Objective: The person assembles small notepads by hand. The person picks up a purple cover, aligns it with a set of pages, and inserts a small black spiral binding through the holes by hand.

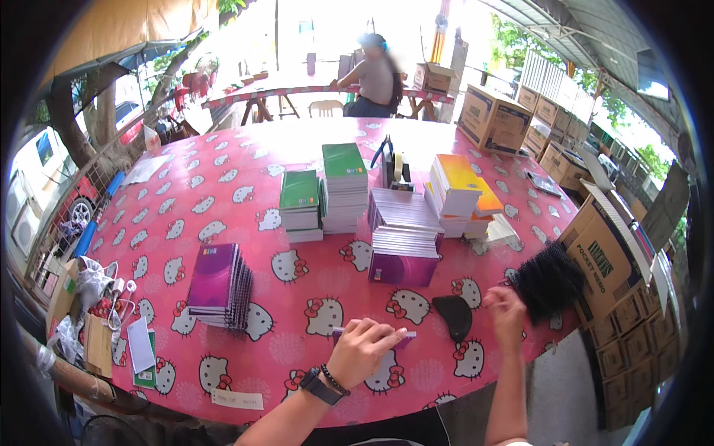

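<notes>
My left hand [364, 349], with a dark watch and a beaded bracelet on its wrist, grips a thin purple notebook [405, 340] from above. The notebook stands on edge, mostly hidden by my fingers. My right hand [506, 306] is beside a heap of black spiral binding coils [549, 281], its fingers curled together; whether a coil is between them I cannot make out. Between my hands lies a smooth black curved object [452, 318]. Farther forward are rows of purple notebooks [403, 241]. On the left sits a stack of purple spiral-bound notebooks [216, 282].
Green notebooks [344, 186] and yellow-orange ones [454, 186] stand in stacks on the pink patterned table [297, 357]. A tape dispenser [398, 171] with pliers [381, 151] is behind. Cardboard boxes [606, 249] line the right. A person [375, 78] sits at a far table.
</notes>
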{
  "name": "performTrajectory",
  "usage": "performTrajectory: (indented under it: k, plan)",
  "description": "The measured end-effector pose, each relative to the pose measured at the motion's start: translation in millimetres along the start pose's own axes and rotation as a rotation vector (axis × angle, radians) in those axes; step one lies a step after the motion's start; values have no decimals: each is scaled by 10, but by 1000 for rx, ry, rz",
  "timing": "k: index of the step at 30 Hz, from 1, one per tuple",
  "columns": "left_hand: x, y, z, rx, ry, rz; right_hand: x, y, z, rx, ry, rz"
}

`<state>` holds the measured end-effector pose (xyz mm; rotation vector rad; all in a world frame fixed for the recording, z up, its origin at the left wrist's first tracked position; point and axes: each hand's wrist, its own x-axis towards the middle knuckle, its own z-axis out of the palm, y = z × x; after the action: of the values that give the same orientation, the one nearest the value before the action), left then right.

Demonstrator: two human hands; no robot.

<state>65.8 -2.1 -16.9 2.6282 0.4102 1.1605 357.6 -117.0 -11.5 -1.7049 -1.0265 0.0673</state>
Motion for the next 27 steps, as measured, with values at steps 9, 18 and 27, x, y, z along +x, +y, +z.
performTrajectory:
  k: [9,18,27]
  plan:
    - [35,-58,-83,49,10,-22,251,940,-476,-915,7,14]
    - [59,-95,-182,48,-14,-19,354,1001,-544,-972,2,158]
    - [82,-73,-129,12,-14,-52,392,762,-539,-815,103,-85]
